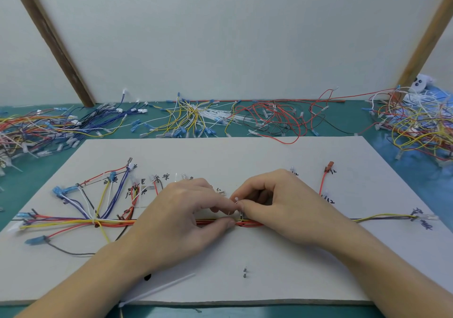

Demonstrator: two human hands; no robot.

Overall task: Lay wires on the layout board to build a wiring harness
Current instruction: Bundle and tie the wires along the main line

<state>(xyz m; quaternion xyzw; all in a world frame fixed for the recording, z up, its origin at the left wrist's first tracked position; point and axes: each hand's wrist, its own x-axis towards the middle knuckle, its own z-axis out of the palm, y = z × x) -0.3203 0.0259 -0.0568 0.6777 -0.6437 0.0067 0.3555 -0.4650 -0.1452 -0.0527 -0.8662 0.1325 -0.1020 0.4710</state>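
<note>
I see the wire bundle (pixel 73 222) lying along the layout board (pixel 269 156); my left hand (pixel 181 210) pinches a white cable tie (pixel 232 206) over its middle; my right hand (pixel 274 202) pinches the same tie from the other side.

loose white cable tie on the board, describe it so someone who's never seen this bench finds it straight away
Start at the white layout board on the green bench and go to its near edge, under the left forearm. The loose white cable tie lies there slantwise, its head end at the board's edge. Unlike the coloured wires, it is a bare white strip lying alone, apart from the wire bundle.
</note>
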